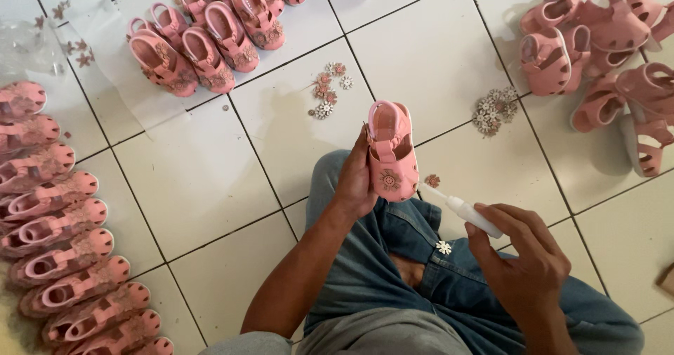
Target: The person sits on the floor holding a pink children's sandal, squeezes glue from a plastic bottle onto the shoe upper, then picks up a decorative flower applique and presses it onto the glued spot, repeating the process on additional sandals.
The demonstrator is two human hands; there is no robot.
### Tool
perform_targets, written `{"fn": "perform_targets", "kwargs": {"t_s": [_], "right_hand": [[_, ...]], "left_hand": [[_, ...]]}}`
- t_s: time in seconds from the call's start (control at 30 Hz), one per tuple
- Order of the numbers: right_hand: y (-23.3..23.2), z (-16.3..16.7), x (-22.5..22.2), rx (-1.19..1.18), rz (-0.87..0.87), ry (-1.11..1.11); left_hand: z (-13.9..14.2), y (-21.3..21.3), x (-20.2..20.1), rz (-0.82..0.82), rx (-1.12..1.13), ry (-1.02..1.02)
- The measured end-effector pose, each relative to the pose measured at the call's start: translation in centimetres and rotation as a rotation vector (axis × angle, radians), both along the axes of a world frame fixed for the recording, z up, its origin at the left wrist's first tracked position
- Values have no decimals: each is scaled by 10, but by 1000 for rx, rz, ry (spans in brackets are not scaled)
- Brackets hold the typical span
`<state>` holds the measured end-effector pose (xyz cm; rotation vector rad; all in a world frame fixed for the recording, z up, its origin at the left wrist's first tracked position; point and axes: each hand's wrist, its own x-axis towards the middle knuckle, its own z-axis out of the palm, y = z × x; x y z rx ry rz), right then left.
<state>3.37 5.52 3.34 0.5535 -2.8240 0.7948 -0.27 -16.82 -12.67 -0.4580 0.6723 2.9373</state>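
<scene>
Right hand (523, 253) grips glue bottle (469, 213), base hidden; left hand (356, 179) holds pink shoe (390, 151).

Bare white tiled floor (203, 179) lies open left of the person's blue-jeaned knees (393, 257), wide enough for a hand to pass. A long row of pink plastic baby sandals (63, 257) walls the left edge, another cluster of pink sandals (210, 39) blocks the top, and a loose heap of pink sandals (604, 67) crowds the right. Two small piles of flower-shaped trims (328, 88) (493, 110) dot the middle tiles.
</scene>
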Motion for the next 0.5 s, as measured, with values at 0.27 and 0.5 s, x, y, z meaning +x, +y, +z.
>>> {"fn": "perform_targets", "kwargs": {"t_s": [0.27, 0.5], "right_hand": [[-1, -5, -1, 44, 14, -23], [3, -7, 1, 32, 22, -10]], "left_hand": [[4, -2, 1, -10, 0, -34], [10, -1, 0, -47, 18, -28]]}}
